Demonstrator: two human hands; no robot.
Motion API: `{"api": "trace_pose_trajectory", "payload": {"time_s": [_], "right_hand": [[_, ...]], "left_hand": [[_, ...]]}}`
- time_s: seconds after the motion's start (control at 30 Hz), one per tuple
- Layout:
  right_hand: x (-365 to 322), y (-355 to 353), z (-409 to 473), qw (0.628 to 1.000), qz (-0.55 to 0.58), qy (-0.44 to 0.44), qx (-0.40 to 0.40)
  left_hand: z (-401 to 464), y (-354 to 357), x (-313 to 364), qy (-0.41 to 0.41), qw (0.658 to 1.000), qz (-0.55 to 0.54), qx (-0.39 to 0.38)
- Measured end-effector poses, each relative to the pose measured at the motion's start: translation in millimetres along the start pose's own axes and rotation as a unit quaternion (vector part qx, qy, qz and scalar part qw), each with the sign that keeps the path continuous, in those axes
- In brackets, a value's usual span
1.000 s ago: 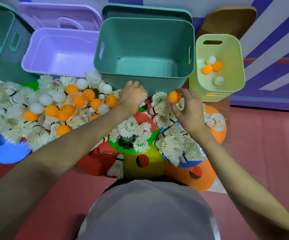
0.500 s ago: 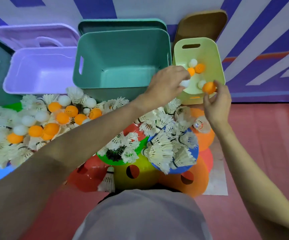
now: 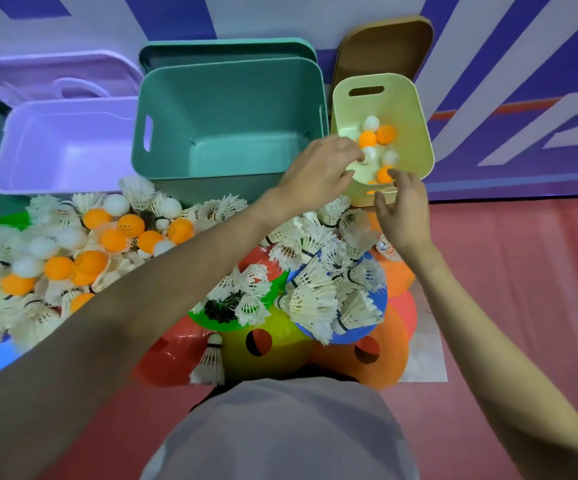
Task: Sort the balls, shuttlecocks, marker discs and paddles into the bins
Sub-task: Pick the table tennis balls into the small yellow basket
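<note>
Both hands hover at the yellow bin [image 3: 415, 109]: the left hand [image 3: 318, 171] and right hand [image 3: 401, 211] spread, holding nothing. Six or so balls [image 3: 367, 138] lie inside (barely a start); left of it, loose balls [image 3: 129, 225], shuttlecocks [image 3: 311, 299] and marker discs [image 3: 263, 348] remain.

Both arms reach forward, left hand [image 3: 318, 171] and right hand [image 3: 403, 211] with fingers loosely spread.

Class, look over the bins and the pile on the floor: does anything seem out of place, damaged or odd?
One shuttlecock stands out: it is dark, almost black, among white ones on the green marker disc. The yellow-green bin holds only balls; the teal bin and lilac bin look empty. Nothing appears broken or misplaced.
</note>
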State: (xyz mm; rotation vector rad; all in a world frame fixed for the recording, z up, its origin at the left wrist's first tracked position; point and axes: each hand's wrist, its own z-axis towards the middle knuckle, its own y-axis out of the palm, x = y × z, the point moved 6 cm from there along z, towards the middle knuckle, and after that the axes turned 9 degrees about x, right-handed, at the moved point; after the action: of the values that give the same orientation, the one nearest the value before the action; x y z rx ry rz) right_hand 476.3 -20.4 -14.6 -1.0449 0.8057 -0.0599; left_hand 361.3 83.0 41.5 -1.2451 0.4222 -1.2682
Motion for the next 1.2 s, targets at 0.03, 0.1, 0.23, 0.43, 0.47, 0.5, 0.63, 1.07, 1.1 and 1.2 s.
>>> {"api": "trace_pose_trajectory", "payload": {"time_s": [0.03, 0.1, 0.23, 0.43, 0.47, 0.5, 0.63, 1.07, 1.1, 1.2], "right_hand": [[-8, 2, -8, 1.0, 0.007, -0.009, -0.006], [-27, 7, -22, 0.999, 0.023, -0.034, -0.015], [-70, 18, -50, 0.995, 0.044, -0.076, -0.053], [-134, 45, -90, 0.981, 0.068, -0.121, -0.132], [-147, 51, -96, 0.978, 0.072, -0.135, -0.142], [-160, 56, -101, 0.974, 0.075, -0.152, -0.15], [-205, 81, -116, 0.955, 0.056, -0.222, -0.191], [-248, 149, -99, 0.912, -0.039, -0.31, -0.264], [-250, 153, -97, 0.91, -0.04, -0.309, -0.275], [-257, 159, -93, 0.904, -0.04, -0.312, -0.291]], "left_hand": [[-12, -7, -2, -0.004, 1.0, -0.009, 0.01], [-34, -22, -7, -0.023, 0.999, -0.024, 0.034], [-82, -57, -25, -0.095, 0.991, -0.038, 0.081], [-162, -105, -67, -0.175, 0.979, -0.006, 0.106], [-175, -113, -76, -0.193, 0.975, 0.005, 0.106], [-189, -118, -87, -0.213, 0.972, 0.015, 0.102], [-237, -135, -120, -0.257, 0.962, 0.029, 0.084], [-279, -109, -136, -0.29, 0.956, 0.038, 0.017], [-278, -107, -138, -0.288, 0.956, 0.045, 0.017], [-274, -106, -141, -0.289, 0.955, 0.063, 0.026]]}}
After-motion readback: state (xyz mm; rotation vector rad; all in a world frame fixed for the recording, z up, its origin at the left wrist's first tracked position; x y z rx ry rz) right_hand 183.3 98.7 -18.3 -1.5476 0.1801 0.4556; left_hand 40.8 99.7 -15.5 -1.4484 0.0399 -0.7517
